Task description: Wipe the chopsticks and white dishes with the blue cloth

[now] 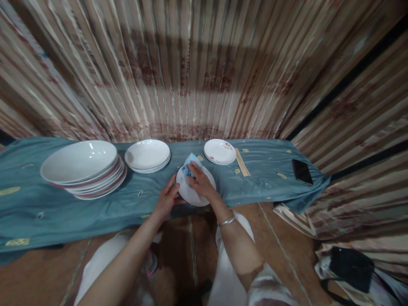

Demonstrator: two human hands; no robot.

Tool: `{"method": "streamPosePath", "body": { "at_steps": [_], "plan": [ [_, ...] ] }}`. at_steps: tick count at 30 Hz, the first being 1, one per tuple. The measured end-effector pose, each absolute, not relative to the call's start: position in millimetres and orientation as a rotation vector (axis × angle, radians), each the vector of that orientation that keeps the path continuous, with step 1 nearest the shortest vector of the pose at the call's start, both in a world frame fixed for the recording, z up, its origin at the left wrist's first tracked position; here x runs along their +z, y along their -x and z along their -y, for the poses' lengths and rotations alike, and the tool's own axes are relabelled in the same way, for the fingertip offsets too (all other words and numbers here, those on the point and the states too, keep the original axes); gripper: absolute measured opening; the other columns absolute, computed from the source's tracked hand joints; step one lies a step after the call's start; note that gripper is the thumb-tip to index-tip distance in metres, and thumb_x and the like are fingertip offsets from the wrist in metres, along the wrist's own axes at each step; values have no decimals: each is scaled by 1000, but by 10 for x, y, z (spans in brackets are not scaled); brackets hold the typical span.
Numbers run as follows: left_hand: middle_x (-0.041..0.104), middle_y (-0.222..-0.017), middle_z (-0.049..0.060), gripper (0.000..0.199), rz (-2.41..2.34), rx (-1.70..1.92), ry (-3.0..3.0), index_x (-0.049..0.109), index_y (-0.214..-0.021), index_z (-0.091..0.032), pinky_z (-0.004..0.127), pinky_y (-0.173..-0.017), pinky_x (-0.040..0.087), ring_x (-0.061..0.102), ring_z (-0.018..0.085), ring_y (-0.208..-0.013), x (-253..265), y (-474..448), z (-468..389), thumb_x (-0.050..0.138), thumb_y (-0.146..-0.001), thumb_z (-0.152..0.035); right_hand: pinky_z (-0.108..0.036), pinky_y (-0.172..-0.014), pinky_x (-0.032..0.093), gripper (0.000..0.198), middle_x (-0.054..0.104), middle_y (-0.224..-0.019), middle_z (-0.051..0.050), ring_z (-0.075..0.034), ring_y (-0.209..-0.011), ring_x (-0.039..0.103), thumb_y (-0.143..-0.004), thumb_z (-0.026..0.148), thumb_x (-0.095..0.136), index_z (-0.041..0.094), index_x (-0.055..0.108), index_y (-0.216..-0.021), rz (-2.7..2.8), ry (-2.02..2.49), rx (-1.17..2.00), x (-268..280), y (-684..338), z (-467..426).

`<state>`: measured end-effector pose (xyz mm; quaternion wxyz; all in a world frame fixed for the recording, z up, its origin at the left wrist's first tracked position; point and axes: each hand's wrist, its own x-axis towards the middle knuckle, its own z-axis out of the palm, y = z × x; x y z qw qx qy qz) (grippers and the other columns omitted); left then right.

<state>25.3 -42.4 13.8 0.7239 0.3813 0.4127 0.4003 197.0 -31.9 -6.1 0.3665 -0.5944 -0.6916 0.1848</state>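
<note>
Grips with the left hand (167,196) the left rim of a white plate (191,197), thumb on the upper face and fingers going underneath. Holds in the right hand (201,182) a crumpled blue cloth (192,159), bent fingers pressing on the far-left part of the plate. Seems, by judgement, at the wiping step. Calls next, probably, for a steady left grip and for passing the cloth over the uncovered face. Has the plate at the near edge of the covered table (105,217), nearer than the plate stack (148,154) and the small plates (219,151), and between these two. Turns the broad face upward; being round, offers no clear long axis. Points the loose end of the cloth away, toward the curtain (178,89). Cannot tell front from back of the plate, nor any contact with the table below.
</note>
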Motion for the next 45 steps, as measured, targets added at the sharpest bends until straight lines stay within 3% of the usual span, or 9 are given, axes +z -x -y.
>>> {"method": "streamPosePath", "body": {
  "at_steps": [8,13,16,22,26,33,45],
  "plan": [
    [65,-126,10,65,-931,874,-824,43,-144,-26,26,-56,59,71,19,-80,124,-262,407,66,-83,-26,-39,-118,23,50,34,-154,-10,-21,-143,30,-90,28,53,20,48,-139,1742,1303,649,-33,-1862,374],
    [71,-113,11,69,-969,874,-783,42,-144,-22,27,-57,59,72,19,-78,166,-269,417,68,-81,-26,-37,-116,28,44,40,-151,-9,-20,-140,36,-91,34,53,22,55,-133,1693,1183,763,-54,-1811,405],
    [72,-106,10,67,-960,870,-795,43,-143,-22,27,-56,59,72,20,-77,158,-261,418,69,-81,-28,-36,-115,30,38,49,-144,-7,-19,-135,43,-91,36,53,24,61,-126,1685,1150,819,-51,-1806,439],
    [69,-118,9,67,-948,881,-810,46,-141,-26,28,-58,60,71,19,-78,131,-252,414,71,-79,-29,-35,-108,39,29,61,-129,-7,-20,-122,55,-91,40,54,21,71,-106,1687,1078,907,-37,-1832,511],
    [68,-118,11,67,-970,869,-793,46,-141,-24,27,-56,59,71,18,-76,157,-264,423,71,-80,-28,-35,-97,47,27,65,-119,-9,-20,-111,61,-87,42,59,19,73,-94,1655,1054,975,-42,-1860,539],
    [70,-114,9,65,-987,870,-811,47,-140,-23,28,-54,58,71,19,-73,128,-264,410,69,-80,-30,-31,-90,49,23,69,-102,-5,-17,-94,65,-79,42,69,20,74,-80,1634,1040,1065,-17,-1912,605],
    [73,-104,9,64,-985,849,-899,45,-142,-23,28,-50,56,70,20,-69,124,-251,390,65,-82,-31,-28,-85,48,3,71,-92,-2,-17,-89,66,-72,17,71,19,73,-73,1767,1293,1060,45,-2153,802]
  ]
}}
